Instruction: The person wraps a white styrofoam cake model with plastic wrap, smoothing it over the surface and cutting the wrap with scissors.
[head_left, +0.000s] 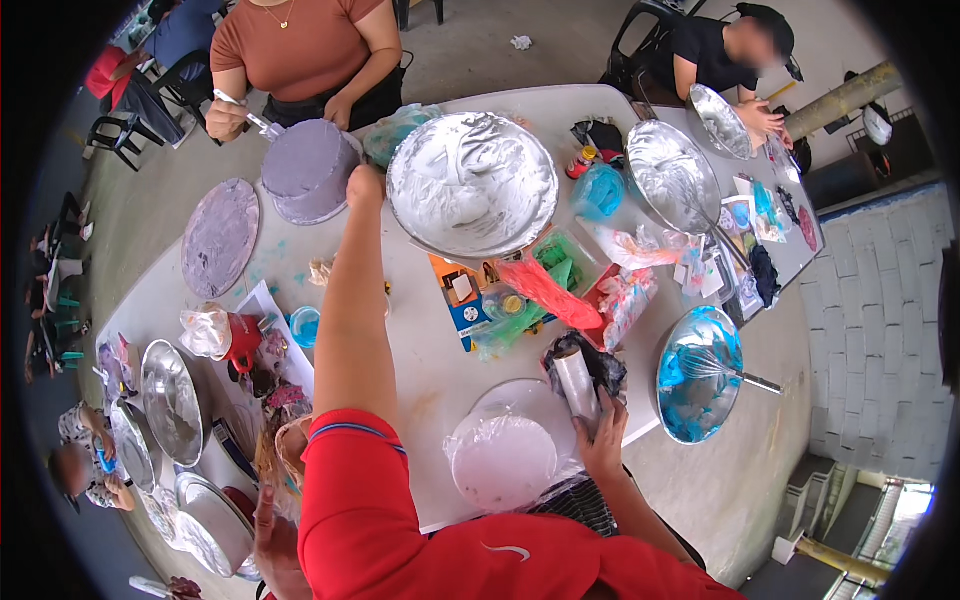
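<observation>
My left arm stretches across the table, and my left hand (364, 187) is at the right edge of a round cake covered in purple icing (309, 161); its fingers are mostly hidden. Opposite me, a person holds a white-handled spatula (247, 114) against that cake. My right hand (604, 436) grips the lower end of a roll of clear plastic film (577, 382), thumb and fingers on either side. Close to my body stands a round pale pink cake (504, 461) with clear film around its edge. Crumpled black plastic (609, 367) lies behind the roll.
A large metal bowl of white icing (472, 184) stands mid-table, and another bowl (671, 176) is farther right. A bowl of blue icing (697, 375) with a whisk sits at the right edge. Colored piping bags (551, 289) lie centrally. Another person's hand (274, 536) is at lower left.
</observation>
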